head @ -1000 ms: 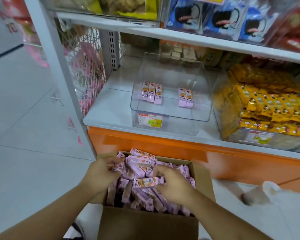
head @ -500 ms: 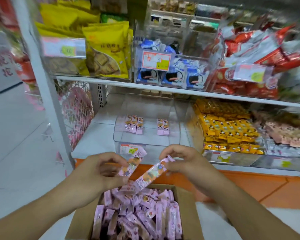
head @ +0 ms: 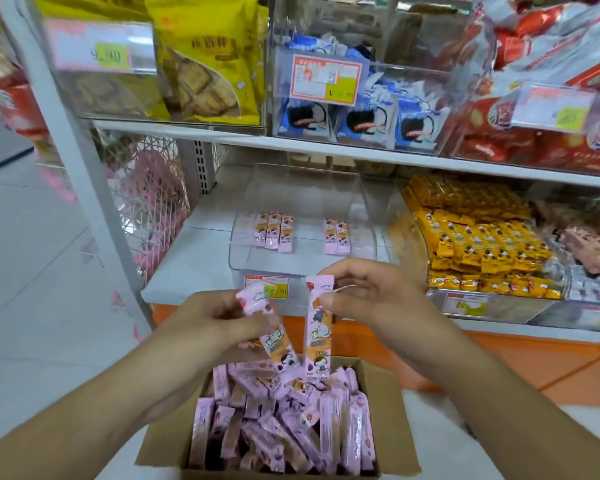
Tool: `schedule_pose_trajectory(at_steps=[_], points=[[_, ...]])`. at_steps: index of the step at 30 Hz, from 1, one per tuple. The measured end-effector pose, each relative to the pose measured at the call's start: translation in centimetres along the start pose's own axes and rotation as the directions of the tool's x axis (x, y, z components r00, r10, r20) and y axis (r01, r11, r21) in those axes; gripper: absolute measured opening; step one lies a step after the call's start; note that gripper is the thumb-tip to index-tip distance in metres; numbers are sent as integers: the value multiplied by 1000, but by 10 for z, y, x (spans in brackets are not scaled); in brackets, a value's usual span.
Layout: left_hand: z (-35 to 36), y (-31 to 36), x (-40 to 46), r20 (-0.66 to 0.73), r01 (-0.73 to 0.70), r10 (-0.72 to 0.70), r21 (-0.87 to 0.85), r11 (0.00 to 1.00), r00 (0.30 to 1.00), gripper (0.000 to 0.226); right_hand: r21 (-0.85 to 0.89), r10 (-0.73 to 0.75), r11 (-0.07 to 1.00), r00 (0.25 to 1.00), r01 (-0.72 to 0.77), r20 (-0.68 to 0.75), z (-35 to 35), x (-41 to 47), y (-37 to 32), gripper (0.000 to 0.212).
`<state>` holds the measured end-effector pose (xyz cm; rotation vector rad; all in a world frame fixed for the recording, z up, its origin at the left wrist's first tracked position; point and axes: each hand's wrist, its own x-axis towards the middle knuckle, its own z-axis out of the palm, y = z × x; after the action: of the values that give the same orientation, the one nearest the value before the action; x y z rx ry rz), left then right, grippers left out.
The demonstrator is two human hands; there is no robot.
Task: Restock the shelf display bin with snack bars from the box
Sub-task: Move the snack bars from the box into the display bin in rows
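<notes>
Cardboard box (head: 388, 403): sitting nearest, open, packed with pink-wrapped snack bars (head: 291, 427) lying loose and crisscrossed right up to its rim.
Left hand (head: 215, 317): pinching one snack bar (head: 274, 336) near its top end, the bar hanging tilted above the box's far edge.
Right hand (head: 378, 299): pinching a second bar (head: 317, 336) by its upper part between thumb and fingers, the bar hanging upright.
Risk in the grips: both bars are being held only at one end of a slick wrapper, so either is likely to be slipping or swinging loose on the way up.
Display bin (head: 302, 261): standing on the shelf's front edge, clear-walled, holding only five bars on its floor in two small groups.
Risk at the bin: its clear front lip is looking easy to clip, sending a bar to the floor; the neighbouring bin of yellow-wrapped bars (head: 482, 244) is sitting just beside it, inviting a misplaced drop.
</notes>
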<state>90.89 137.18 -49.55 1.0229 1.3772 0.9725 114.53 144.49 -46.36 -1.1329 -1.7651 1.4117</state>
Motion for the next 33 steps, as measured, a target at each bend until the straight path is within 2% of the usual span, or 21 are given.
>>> schedule_pose_trajectory(at_steps=[2,5,7,9,11,12,14,17,19,23,28,30,33], points=[[9,-2,1,-11,-7,7,6,1000,1000,42,-18,18,1000,1000,-18,15,10,1,3,9],[20,-1,-3,-22,-32,33,57,998,999,27,-38,22,999,1000,-22,-16,22,1,6,3],[20,0,-5,-4,-24,24,79,997,1000,30,-74,22,997,999,-25,-49,24,1,9,6],[18,0,-5,18,-15,13,117,993,1000,47,-111,25,993,998,-32,-62,25,-1,9,9],[15,-1,-3,-16,2,0,122,993,1000,74,-139,8,990,999,-13,-36,28,-4,8,13],[15,0,-3,-37,3,1,114,994,999,82,-143,-3,990,1000,0,-23,29,-7,7,20],[14,1,-2,-84,6,2,95,995,996,91,-227,-30,973,999,32,12,28,-15,0,52],[12,5,0,-162,17,-10,40,999,987,101,-519,-141,828,975,212,173,23,-28,-12,98],[14,8,-3,-171,12,-10,9,1000,985,99,-575,-167,767,954,285,250,28,-32,-17,109],[19,12,-6,-182,-18,16,-11,1000,983,59,-596,-162,751,955,283,248,39,-32,-17,112],[25,16,-6,-212,-74,74,7,997,974,36,-581,-196,764,959,281,205,40,-29,-13,110],[25,16,-5,-207,-67,76,50,996,975,35,-577,-242,757,951,308,190,40,-28,-11,103],[22,18,-1,-124,-63,75,99,993,989,62,-579,-297,742,940,338,168,37,-24,-8,94]])
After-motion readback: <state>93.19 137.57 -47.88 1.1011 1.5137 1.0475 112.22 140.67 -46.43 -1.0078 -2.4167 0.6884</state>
